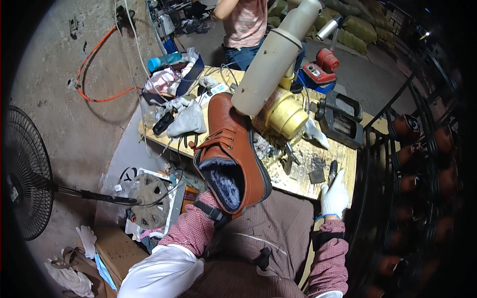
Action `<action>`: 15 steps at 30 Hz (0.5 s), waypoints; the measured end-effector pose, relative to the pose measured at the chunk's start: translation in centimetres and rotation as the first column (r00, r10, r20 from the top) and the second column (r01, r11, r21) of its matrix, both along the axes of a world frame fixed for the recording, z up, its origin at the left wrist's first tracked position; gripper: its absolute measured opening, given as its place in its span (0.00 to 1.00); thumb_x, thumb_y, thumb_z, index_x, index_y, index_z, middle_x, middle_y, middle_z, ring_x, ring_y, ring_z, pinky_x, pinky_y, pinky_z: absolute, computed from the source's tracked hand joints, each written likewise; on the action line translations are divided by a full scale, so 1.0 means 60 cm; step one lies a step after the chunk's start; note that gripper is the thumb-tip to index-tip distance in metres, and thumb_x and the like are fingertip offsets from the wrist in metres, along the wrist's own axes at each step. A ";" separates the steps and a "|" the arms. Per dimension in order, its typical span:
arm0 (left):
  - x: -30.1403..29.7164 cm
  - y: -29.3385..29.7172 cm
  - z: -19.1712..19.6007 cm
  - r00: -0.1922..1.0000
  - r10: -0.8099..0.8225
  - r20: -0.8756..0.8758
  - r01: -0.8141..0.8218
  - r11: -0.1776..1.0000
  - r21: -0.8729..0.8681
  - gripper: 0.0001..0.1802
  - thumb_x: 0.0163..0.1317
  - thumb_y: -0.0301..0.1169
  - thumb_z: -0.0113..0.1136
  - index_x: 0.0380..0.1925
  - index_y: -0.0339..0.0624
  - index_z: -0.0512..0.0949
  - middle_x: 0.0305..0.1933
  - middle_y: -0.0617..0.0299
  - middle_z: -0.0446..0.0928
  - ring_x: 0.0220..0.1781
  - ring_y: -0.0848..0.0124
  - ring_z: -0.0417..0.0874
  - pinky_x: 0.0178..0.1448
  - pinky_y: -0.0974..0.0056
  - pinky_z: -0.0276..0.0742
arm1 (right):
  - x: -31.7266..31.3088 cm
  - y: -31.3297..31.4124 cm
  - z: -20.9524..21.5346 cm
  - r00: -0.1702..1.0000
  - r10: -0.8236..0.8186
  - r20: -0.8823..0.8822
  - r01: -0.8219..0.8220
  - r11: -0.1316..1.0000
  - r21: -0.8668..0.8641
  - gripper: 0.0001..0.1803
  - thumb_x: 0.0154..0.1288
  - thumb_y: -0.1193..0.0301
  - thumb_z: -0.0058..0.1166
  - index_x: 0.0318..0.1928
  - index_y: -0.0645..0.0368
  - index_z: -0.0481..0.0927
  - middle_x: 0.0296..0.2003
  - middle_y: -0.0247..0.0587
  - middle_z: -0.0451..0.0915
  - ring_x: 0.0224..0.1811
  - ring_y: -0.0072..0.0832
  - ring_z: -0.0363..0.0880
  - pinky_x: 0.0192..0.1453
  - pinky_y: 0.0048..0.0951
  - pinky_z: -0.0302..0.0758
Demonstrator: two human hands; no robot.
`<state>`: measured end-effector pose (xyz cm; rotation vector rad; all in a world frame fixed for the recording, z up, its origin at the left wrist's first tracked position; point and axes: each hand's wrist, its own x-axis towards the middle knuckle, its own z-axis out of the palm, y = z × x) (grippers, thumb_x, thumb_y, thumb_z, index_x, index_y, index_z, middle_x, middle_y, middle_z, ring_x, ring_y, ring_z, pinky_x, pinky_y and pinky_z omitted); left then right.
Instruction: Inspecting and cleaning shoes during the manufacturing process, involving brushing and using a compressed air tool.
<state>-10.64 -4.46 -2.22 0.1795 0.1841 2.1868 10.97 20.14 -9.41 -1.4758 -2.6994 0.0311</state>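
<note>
A reddish-brown lace-up leather shoe (242,166) with a dark sole and grey fluffy lining is held up before me, toe pointing away. My left forearm (191,226), with a black strap at the wrist, runs in behind the shoe's heel. The shoe hides my left hand, which holds it up from the far side. My right hand (335,197), in a white glove, rests at the table's right front corner, index finger stretched out. Its fingertips are at a small black tool (333,171). A small dark square piece (316,176) lies beside that.
A grey cylindrical tube (268,69) and a yellow motor housing (285,116) stand beyond the shoe on the wooden table (343,164). Cloths (186,119) lie left. A fan (27,174) is far left; a rack of shoes (407,154) stands right. Another person (247,25) is behind the table.
</note>
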 end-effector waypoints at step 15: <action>0.006 -0.159 -0.073 0.966 0.214 -0.142 -0.175 0.953 0.246 0.31 0.83 0.52 0.41 0.75 0.44 0.67 0.74 0.51 0.71 0.76 0.53 0.70 0.82 0.47 0.62 | 0.051 0.028 0.016 0.347 -0.511 -0.787 -0.306 0.731 -0.610 0.22 0.77 0.67 0.54 0.67 0.63 0.77 0.38 0.35 0.84 0.27 0.17 0.78 0.30 0.17 0.76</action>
